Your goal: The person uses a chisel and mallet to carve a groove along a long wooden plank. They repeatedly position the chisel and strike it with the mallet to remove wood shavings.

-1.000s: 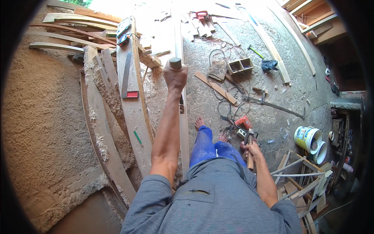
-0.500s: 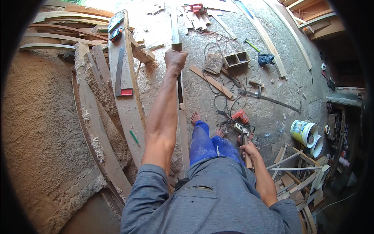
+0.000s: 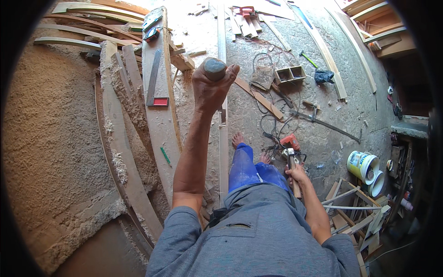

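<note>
My left hand (image 3: 208, 94) is closed around what looks like a chisel (image 3: 215, 69), raised toward me so that its round, greyish handle end shows. Its blade is hidden behind the hand. Below it runs a long, narrow wooden beam (image 3: 224, 152) with a dark slot cut into it. By my right thigh, my right hand (image 3: 297, 173) grips a hammer (image 3: 291, 159) by its wooden handle, the head pointing away from me.
Left of the beam lies a wide plank (image 3: 159, 124) bearing a try square (image 3: 159, 101), a tape measure (image 3: 151, 34) and a green pencil (image 3: 165, 157). On the floor to the right are an orange power tool (image 3: 290, 142), cables, a two-compartment wooden box (image 3: 290, 74), a bar clamp (image 3: 325, 122) and white buckets (image 3: 362, 166).
My left hand has lifted the chisel up off the beam and tilted its handle end toward me. My right hand still holds the hammer in nearly the same place. The view has shifted slightly.
</note>
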Available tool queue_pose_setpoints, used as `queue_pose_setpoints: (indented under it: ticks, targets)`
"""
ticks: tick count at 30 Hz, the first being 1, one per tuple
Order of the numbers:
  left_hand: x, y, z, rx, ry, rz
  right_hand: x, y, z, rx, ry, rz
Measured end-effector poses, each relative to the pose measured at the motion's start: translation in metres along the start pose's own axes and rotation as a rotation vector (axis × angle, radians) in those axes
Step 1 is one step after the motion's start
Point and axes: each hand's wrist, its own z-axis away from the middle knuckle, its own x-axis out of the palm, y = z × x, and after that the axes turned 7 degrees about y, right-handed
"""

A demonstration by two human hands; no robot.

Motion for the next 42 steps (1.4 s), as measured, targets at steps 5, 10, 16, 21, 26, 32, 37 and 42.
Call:
queue_pose_setpoints:
  ticks: [5,10,16,21,26,32,37,42]
  targets:
    - [0.001,-0.022,-0.012,0.106,0.064,-0.017,0.008,0.002,-0.005,-0.005,-0.045,0.048]
    - [-0.004,-0.032,-0.016,0.148,0.057,0.003,0.015,0.006,-0.003,0.018,-0.028,0.031]
    - [-0.013,-0.032,-0.017,0.106,0.044,0.041,0.021,0.006,0.005,0.070,-0.047,0.033]
    - [-0.013,-0.027,-0.016,0.113,0.039,0.046,0.025,0.014,0.002,0.093,-0.080,-0.006]
    - [-0.008,-0.023,-0.013,0.093,0.049,0.038,0.022,0.017,-0.006,0.096,-0.089,0.005]
    - [-0.012,-0.038,-0.015,0.077,0.074,-0.014,0.019,0.005,0.000,0.070,-0.037,0.007]
    - [-0.008,-0.037,-0.017,0.063,0.065,-0.034,0.018,0.004,-0.002,0.062,-0.048,-0.013]
    - [0.004,-0.026,-0.017,0.103,0.014,-0.149,0.018,0.004,-0.004,0.080,-0.063,0.057]
